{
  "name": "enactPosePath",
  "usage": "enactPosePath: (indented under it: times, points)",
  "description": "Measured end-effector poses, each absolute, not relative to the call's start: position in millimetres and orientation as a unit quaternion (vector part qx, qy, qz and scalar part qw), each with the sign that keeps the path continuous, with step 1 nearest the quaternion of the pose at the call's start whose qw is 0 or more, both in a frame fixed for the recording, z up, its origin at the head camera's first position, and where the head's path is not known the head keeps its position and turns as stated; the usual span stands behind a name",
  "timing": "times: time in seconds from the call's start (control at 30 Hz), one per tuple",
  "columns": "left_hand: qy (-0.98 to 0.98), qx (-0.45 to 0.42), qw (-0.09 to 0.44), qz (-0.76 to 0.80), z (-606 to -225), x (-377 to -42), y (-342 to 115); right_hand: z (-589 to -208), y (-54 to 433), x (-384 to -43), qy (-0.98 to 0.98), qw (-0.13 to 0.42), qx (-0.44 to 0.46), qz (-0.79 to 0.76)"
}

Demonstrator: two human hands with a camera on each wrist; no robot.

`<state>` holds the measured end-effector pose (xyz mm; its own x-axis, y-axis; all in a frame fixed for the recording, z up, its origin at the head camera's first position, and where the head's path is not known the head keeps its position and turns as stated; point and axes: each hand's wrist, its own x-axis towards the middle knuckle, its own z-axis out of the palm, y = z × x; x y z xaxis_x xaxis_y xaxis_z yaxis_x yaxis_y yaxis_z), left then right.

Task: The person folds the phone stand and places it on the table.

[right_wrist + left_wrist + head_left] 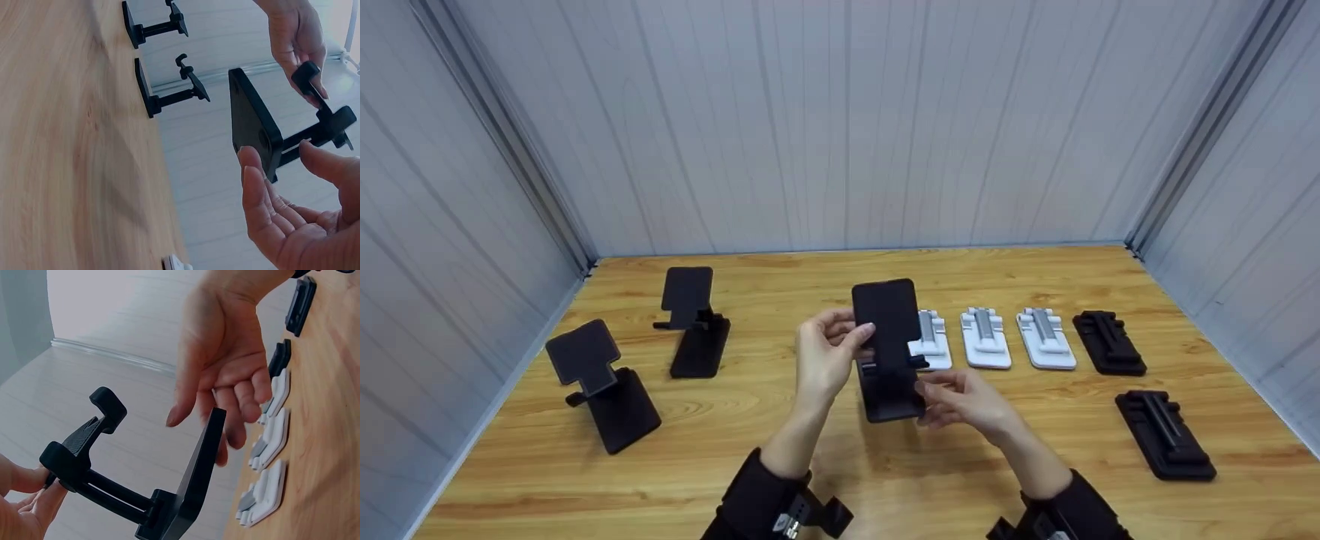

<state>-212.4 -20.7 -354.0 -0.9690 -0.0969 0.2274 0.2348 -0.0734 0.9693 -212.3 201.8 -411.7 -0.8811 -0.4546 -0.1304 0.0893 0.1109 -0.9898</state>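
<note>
A black folding phone stand (pixel 887 319) is held off the table, unfolded, with its upper plate raised above its base. My left hand (pixel 825 360) pinches the upper plate at its left edge, thumb across the front. The left wrist view shows the stand's twin-bar stem (pixel 115 495) and the thick edge of its base (pixel 199 472). Beside the base is my right hand (pixel 971 405), its fingers loosely extended. In the right wrist view the right fingertips (pixel 250 160) lie close to the base's edge; whether they touch it I cannot tell.
Two unfolded black stands, one nearer (pixel 622 409) and one farther (pixel 690 296), stand on the left. Several white folded stands (pixel 986 341) lie in a row right of centre. Two black folded stands (pixel 1110 345) (pixel 1166 439) lie at the right. Panel walls (pixel 840 135) enclose the wooden table (pixel 765 465).
</note>
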Motion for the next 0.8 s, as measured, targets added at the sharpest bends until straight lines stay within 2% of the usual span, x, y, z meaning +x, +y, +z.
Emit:
enactPosePath:
  times: [0.27,0.53,0.8]
  points:
    - [-0.674,-0.038,0.109,-0.730,-361.3,-213.3,-10.0,-420.0,195.9,-212.5,0.693,0.203,-0.108,-0.684]
    - [-0.709,-0.084,0.129,-0.689,-361.2,-210.3,-11.0,-422.4,193.6,-210.8,0.682,0.188,-0.091,-0.701]
    - [-0.718,-0.070,0.128,-0.680,-364.6,-211.4,-10.9,-422.6,193.3,-209.3,0.687,0.178,-0.097,-0.697]
